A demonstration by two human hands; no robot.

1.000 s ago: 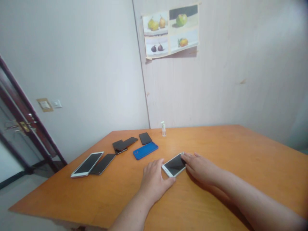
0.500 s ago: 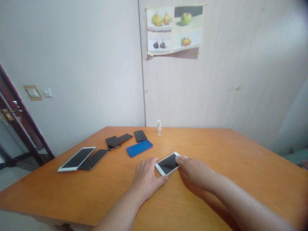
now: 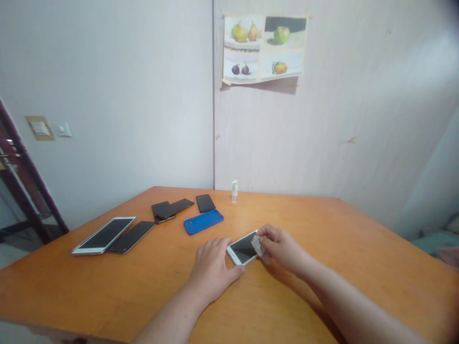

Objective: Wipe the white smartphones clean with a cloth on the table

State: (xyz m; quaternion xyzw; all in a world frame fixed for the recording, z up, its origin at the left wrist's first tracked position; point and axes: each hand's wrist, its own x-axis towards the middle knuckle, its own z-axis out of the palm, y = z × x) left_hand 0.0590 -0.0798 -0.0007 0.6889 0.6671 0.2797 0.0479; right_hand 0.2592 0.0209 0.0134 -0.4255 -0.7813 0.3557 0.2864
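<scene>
A white smartphone (image 3: 243, 249) with a dark screen lies face up on the wooden table. My left hand (image 3: 212, 267) grips its left end, fingers along the far edge and thumb at the near edge. In my right hand (image 3: 281, 246) a small white wipe (image 3: 257, 245) is pinched between thumb and fingers, hanging over the phone's right end. I cannot tell whether the wipe presses on the screen. The phone's right corner is partly hidden by the wipe and fingers.
A blue phone case (image 3: 203, 222) and a dark phone (image 3: 205, 203) lie beyond my hands. Farther left are stacked dark phones (image 3: 175, 208), another dark phone (image 3: 132, 237) and a white tablet (image 3: 105, 235). A small pump bottle (image 3: 234, 192) stands near the table's back edge.
My right hand has lifted slightly and drawn its fingers together, so the white wipe now shows plainly. The left hand stays at the phone. The view has shifted slightly.
</scene>
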